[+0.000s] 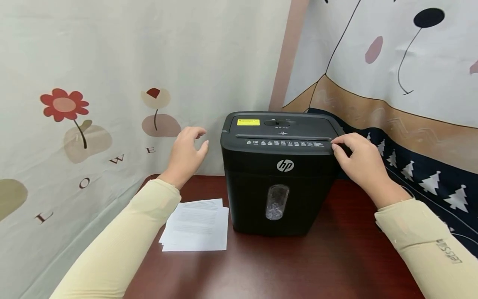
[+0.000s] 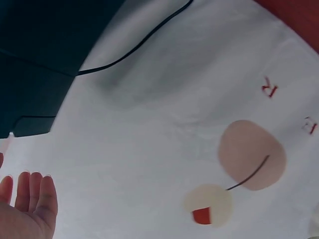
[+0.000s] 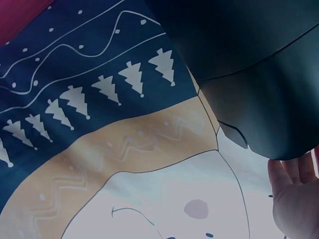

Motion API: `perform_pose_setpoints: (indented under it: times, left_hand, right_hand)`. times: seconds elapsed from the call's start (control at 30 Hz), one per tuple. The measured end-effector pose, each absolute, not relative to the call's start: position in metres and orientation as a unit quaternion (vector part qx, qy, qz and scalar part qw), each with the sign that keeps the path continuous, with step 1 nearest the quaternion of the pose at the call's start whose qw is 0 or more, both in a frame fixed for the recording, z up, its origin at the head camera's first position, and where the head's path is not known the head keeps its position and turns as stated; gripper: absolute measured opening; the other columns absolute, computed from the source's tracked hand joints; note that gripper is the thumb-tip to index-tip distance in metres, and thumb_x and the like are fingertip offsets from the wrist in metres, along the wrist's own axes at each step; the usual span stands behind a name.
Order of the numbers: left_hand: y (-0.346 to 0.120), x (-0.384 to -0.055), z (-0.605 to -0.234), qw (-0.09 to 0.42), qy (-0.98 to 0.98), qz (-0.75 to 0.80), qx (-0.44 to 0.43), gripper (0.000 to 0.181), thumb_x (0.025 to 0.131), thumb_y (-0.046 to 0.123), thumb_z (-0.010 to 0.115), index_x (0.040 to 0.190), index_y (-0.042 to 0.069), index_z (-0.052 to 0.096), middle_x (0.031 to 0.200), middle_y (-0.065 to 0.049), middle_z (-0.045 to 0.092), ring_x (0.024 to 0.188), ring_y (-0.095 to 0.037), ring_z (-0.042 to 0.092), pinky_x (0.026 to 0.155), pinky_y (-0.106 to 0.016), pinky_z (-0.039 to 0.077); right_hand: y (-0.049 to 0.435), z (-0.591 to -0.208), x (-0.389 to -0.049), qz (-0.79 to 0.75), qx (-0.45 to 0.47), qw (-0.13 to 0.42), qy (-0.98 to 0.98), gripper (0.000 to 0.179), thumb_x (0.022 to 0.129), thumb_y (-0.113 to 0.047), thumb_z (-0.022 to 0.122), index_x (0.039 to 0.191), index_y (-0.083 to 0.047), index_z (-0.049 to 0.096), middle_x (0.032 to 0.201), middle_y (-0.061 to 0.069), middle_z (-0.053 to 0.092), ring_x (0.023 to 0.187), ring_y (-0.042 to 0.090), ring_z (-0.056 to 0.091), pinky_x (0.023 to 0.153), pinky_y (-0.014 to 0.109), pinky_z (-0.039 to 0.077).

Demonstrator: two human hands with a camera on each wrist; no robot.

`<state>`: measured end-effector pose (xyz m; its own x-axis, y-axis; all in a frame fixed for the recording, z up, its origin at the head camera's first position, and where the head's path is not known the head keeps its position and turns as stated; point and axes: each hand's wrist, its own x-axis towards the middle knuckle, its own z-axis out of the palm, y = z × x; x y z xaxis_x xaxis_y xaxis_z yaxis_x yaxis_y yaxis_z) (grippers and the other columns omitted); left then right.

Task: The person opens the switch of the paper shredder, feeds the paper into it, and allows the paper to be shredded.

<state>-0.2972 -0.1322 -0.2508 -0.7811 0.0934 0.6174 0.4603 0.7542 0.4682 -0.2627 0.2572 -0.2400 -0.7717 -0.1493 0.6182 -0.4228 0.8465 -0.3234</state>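
Note:
A black paper shredder (image 1: pixel 254 199) with an HP logo stands upright, its feed slot (image 1: pixel 284 138) along the top and paper scraps behind a small window (image 1: pixel 277 202). My right hand (image 1: pixel 360 162) touches the top right corner of the shredder with its fingertips. The right wrist view has that hand (image 3: pixel 294 204) with fingers extended at the shredder's edge. My left hand (image 1: pixel 186 155) is held in the air left of the shredder, fingers spread loosely and apart from it. In the left wrist view the left hand's fingers (image 2: pixel 47 196) are nearly straight, with nothing in them.
Several printed paper sheets (image 1: pixel 199 228) lie loosely stacked on the dark red table (image 1: pixel 261 270), left of the shredder. A black cord (image 2: pixel 137 47) runs from the shredder's back. Printed curtains (image 1: pixel 224 54) hang close behind and at both sides.

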Motion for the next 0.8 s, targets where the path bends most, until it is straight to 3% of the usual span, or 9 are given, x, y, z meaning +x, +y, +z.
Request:
perform_pose_setpoints:
  times: [0.33, 0.8]
  left_hand:
    - [-0.163, -0.296, -0.277, 0.285, -0.881, -0.363, -0.103, 0.025, 0.092, 0.004, 0.059, 0.116, -0.005, 0.058, 0.115, -0.02, 0.056, 0.107, -0.034, 0.051, 0.093, -0.046, 0.042]
    - [-0.201, -0.3, -0.32, 0.233, -0.886, -0.401, 0.008, 0.032, 0.094, 0.01, 0.055, 0.123, -0.003, 0.054, 0.123, -0.021, 0.052, 0.115, -0.035, 0.048, 0.095, -0.048, 0.04]
  right_hand:
    - [0.258, -0.243, -0.259, 0.227, 0.161, 0.305, -0.911, 0.018, 0.095, -0.006, 0.056, 0.104, 0.004, 0.067, 0.112, 0.023, 0.062, 0.107, 0.039, 0.053, 0.094, 0.059, 0.04]
    - [0.26, -0.248, -0.256, 0.216, 0.174, 0.316, -0.907, 0.017, 0.094, -0.007, 0.058, 0.099, 0.006, 0.068, 0.109, 0.021, 0.062, 0.106, 0.037, 0.052, 0.09, 0.057, 0.042]
